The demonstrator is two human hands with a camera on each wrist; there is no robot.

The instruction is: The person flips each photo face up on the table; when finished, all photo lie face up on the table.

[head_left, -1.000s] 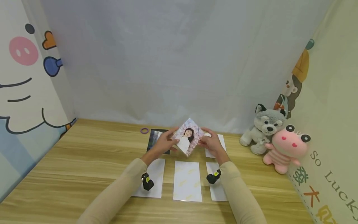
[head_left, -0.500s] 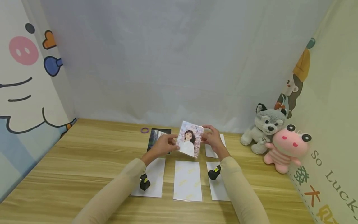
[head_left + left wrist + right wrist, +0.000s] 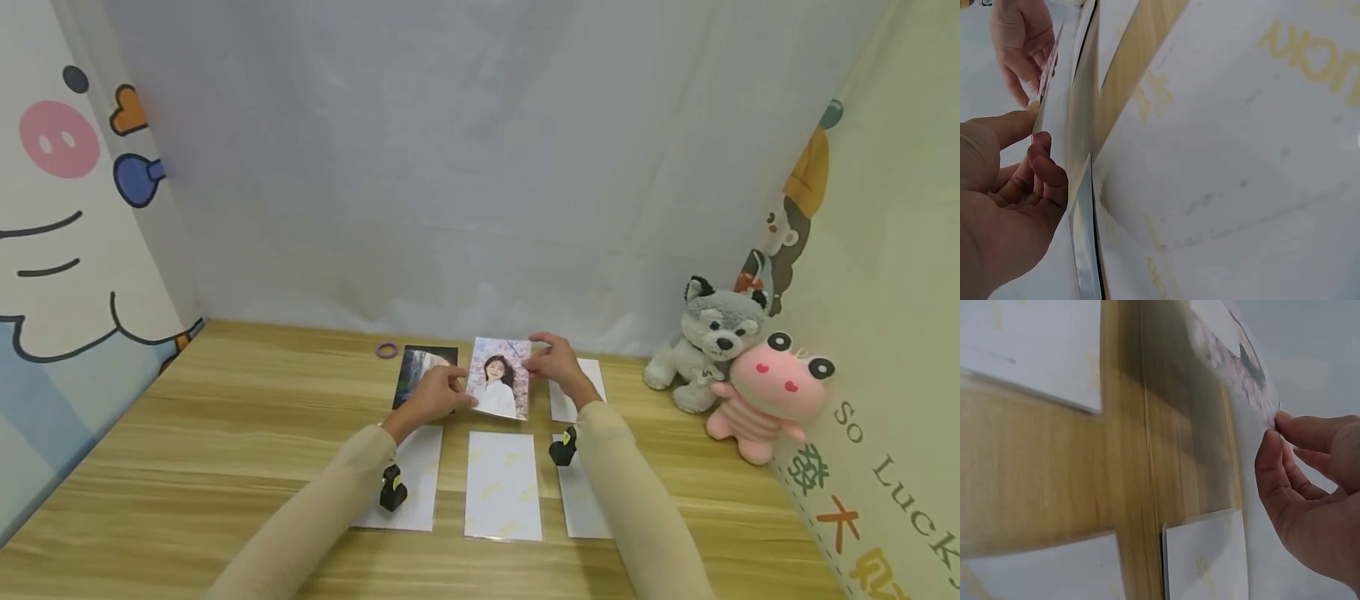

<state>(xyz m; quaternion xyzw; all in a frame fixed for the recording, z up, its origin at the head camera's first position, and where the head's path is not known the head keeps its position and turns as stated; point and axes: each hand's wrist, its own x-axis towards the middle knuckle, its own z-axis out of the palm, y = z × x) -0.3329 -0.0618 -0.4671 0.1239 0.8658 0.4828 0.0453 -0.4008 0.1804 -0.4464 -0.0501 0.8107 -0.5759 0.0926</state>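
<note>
A portrait photo print (image 3: 495,396) with pink blossoms is held level-sided just above the back of the table, picture side up. My left hand (image 3: 433,397) pinches its lower left edge between thumb and fingers. Its right edge is pinched by my right hand (image 3: 557,365); in the right wrist view the thumb and fingertip meet on the photo's corner (image 3: 1254,387). Left of it lies a dark waterfall photo (image 3: 412,373), partly hidden by my left hand. Below, in the front row, lie face-down white prints: a left one (image 3: 422,475), a middle one (image 3: 502,487) and a right one (image 3: 585,504).
Another face-down print (image 3: 592,379) lies at the back right, partly behind my right hand. A purple ring (image 3: 387,350) sits near the table's back edge. A grey plush dog (image 3: 716,333) and a pink plush toy (image 3: 772,396) stand at the right by the wall cloth.
The portrait photo has turned from a diamond tilt to nearly straight and come lower, toward the table. Both hands still hold it, the right one having shifted slightly left.
</note>
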